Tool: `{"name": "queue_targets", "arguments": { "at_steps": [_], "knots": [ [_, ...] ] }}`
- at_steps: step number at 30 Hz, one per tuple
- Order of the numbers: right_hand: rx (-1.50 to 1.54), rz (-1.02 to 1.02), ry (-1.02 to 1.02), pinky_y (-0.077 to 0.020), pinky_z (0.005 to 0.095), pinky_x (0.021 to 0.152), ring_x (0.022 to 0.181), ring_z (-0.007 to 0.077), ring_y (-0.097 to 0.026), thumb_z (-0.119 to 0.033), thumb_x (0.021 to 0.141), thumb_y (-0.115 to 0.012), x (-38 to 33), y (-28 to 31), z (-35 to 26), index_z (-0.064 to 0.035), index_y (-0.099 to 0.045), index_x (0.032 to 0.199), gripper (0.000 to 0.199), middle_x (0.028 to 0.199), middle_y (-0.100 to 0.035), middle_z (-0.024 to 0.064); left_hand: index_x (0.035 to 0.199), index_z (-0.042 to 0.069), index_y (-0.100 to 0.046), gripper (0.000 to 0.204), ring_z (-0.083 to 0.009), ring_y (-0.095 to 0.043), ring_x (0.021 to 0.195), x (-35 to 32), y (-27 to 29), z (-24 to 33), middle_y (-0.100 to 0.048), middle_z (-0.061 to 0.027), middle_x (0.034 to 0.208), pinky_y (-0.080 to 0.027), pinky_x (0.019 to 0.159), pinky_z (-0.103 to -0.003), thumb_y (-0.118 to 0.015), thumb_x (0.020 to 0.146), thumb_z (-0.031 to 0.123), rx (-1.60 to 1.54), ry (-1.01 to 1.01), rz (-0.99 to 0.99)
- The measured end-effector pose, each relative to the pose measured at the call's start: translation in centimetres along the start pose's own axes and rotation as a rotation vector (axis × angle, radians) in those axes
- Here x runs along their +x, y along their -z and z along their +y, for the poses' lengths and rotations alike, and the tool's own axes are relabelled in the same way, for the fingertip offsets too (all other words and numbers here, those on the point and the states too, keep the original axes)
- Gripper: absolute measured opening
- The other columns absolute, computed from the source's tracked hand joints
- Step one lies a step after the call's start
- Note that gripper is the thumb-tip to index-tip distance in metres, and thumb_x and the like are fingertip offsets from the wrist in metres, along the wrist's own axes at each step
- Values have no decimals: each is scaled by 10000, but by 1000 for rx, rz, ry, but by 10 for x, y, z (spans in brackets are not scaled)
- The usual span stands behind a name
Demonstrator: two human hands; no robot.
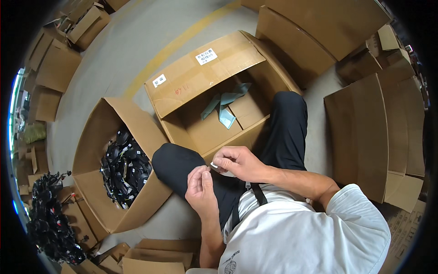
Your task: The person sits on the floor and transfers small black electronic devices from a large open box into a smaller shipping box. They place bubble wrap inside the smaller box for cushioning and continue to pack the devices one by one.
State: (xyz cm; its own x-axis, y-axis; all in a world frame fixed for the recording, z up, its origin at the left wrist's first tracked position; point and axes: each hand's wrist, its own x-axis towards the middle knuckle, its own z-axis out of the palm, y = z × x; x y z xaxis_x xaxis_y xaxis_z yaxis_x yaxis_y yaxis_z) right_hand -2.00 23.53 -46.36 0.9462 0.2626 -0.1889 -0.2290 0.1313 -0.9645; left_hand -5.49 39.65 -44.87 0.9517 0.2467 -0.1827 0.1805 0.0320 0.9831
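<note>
Two hands pinch one small white piece above the lap.
Left hand (200, 185) and right hand (237, 162) both close fingertips on the white piece (214, 165); steady, light pinching suits it, beside the open carton (205, 82).

We see a grey concrete floor (123, 50) crossed by a yellow painted line (182, 39) running diagonally toward its far edge. Standing on it are an open cardboard box (196, 82) holding a teal plastic sheet, and to its left a second open box (91, 150) filled with black parts, its near flap close to a loose heap of black parts (48, 214) at the floor's left edge. Flattened cardboard sheets (365, 128) lie along the right side, and smaller cartons (86, 23) crowd the far left corner.
</note>
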Motion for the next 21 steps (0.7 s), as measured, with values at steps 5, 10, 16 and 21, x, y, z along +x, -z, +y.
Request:
{"name": "queue_targets", "arguments": {
  "at_steps": [5, 10, 16, 21],
  "knots": [
    [-554, 10, 455, -517, 416, 665, 798, 339, -652, -138, 951, -709, -2, 7, -20, -24, -664, 959, 123, 846, -635, 133, 992, -48, -732, 148, -185, -669, 940, 16, -1, 27, -700, -110, 1029, -532, 868, -307, -756, 845, -49, 440, -315, -217],
    [-842, 30, 707, -518, 413, 644, 736, 292, -638, -117, 878, -714, 2, 14, -28, -50, -634, 916, 111, 810, -591, 101, 965, -50, -715, 173, -241, -684, 928, 20, -11, 38, -706, -144, 1008, -539, 870, -336, -773, 802, -50, 580, -449, -214],
    [-991, 6, 804, -511, 400, 626, 721, 271, -628, -157, 850, -700, 13, 28, -32, -62, -625, 905, 133, 784, -575, 86, 934, -57, -706, 129, -247, -701, 905, 34, -11, 31, -725, -154, 987, -546, 856, -332, -758, 816, -59, 588, -503, -258],
    [-806, 10, 356, -546, 419, 702, 826, 333, -691, -219, 937, -693, 55, 49, -49, -26, -659, 966, 198, 878, -698, 143, 952, -59, -702, 116, -247, -710, 890, 70, -16, 38, -735, -150, 951, -549, 840, -331, -739, 844, -37, 504, -338, -281]
  ]
}}
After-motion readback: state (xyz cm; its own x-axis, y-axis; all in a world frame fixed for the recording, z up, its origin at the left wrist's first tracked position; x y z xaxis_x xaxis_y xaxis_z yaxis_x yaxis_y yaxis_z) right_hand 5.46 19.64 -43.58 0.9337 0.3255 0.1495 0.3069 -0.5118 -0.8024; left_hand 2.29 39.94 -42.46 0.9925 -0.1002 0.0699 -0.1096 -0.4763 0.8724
